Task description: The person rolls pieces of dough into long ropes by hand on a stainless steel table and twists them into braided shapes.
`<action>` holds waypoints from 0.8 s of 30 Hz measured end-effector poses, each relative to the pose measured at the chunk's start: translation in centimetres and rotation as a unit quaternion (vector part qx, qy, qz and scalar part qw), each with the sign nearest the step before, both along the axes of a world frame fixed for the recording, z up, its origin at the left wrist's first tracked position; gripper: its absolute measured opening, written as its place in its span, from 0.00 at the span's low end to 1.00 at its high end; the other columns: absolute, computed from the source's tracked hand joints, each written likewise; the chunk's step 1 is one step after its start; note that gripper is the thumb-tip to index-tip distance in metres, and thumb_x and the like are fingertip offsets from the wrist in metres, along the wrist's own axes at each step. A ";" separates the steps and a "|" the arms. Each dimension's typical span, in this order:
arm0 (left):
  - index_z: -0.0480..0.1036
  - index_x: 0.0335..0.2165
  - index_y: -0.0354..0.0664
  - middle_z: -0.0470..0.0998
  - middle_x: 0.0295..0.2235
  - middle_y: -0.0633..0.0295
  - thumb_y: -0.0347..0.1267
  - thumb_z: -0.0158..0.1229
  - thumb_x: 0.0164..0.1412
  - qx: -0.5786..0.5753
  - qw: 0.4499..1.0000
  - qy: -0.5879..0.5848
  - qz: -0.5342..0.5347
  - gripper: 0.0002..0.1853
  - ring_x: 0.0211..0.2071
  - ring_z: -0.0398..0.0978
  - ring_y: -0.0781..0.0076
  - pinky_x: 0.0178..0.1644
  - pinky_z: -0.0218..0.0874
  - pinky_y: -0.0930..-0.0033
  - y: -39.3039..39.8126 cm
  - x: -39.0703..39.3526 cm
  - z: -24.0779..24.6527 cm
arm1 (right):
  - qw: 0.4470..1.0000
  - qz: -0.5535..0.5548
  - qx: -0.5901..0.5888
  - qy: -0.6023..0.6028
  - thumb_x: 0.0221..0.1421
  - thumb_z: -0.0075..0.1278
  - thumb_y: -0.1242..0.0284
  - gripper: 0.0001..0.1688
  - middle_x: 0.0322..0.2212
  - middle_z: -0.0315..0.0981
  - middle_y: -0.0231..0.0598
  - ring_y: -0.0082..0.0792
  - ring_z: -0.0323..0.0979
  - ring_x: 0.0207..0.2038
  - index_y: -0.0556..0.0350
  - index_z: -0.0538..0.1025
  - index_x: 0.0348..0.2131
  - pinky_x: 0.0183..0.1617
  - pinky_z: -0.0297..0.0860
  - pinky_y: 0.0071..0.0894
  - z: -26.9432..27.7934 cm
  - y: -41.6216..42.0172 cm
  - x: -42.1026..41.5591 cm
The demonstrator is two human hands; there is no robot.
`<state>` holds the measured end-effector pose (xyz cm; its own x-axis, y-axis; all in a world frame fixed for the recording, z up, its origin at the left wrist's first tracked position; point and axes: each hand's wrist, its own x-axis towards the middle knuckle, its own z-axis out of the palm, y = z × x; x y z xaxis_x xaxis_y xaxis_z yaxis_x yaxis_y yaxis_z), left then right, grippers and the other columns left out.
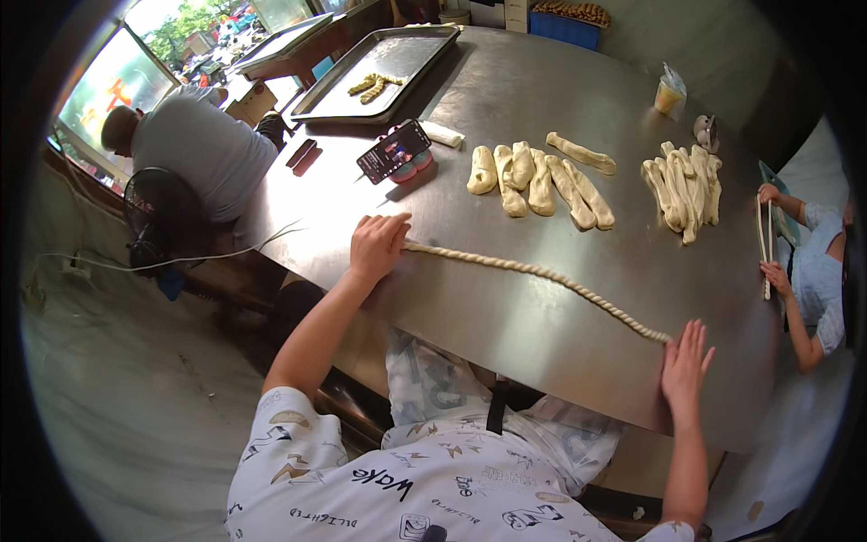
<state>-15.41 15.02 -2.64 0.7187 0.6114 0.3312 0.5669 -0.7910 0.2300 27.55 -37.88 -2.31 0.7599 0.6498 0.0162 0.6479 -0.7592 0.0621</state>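
A long twisted rope of dough (542,272) lies across the metal table (474,325) in front of me. Its left end is under the fingers of my left hand (379,245), which are bent and close together; whether they pinch the dough is hidden. My right hand (685,366) rests flat on the other end, fingers extended. Beyond the rope lie several thick dough strips (540,183), one of them set apart behind the rest. A second pile of dough strips (684,186) is farther right.
A phone (394,152) leans on a pink and teal stand. Behind it, a baking tray (406,57) holds twisted dough pieces (374,86). A bagged cup (669,96) stands far right. At the right edge a person holds a dough strand (764,244); another person bends at left by a fan (159,217).
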 end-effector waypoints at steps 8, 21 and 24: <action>0.82 0.52 0.40 0.83 0.57 0.47 0.40 0.61 0.74 0.122 0.991 0.049 -0.006 0.17 0.62 0.80 0.53 0.73 0.60 0.47 -6.6 -7.5 -4.1 | 0.959 0.113 0.231 0.122 0.78 0.48 0.71 0.23 0.63 0.74 0.48 0.47 0.71 0.67 0.57 0.72 0.66 0.64 0.71 0.44 -2.1 -4.5 1.9; 0.80 0.53 0.42 0.83 0.56 0.55 0.41 0.59 0.75 0.013 0.995 -0.021 0.098 0.17 0.56 0.79 0.51 0.60 0.68 0.50 0.4 2.1 -0.8 | 0.963 0.211 0.142 0.088 0.58 0.64 0.55 0.20 0.30 0.79 0.54 0.63 0.78 0.37 0.54 0.78 0.32 0.43 0.71 0.61 11.6 4.8 -0.3; 0.76 0.60 0.36 0.76 0.66 0.49 0.42 0.57 0.76 0.150 0.986 0.058 0.041 0.24 0.69 0.69 0.49 0.72 0.61 0.48 -6.1 -1.9 -1.8 | 0.955 0.251 0.150 -0.048 0.57 0.63 0.60 0.17 0.28 0.79 0.51 0.57 0.78 0.34 0.54 0.77 0.28 0.39 0.71 0.58 11.0 2.1 2.2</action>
<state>-17.35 8.89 -4.47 0.7143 0.5567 0.4241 0.6410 -0.7637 -0.0773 29.70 -35.78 8.71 0.3398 0.8870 0.3127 0.9371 -0.3476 -0.0323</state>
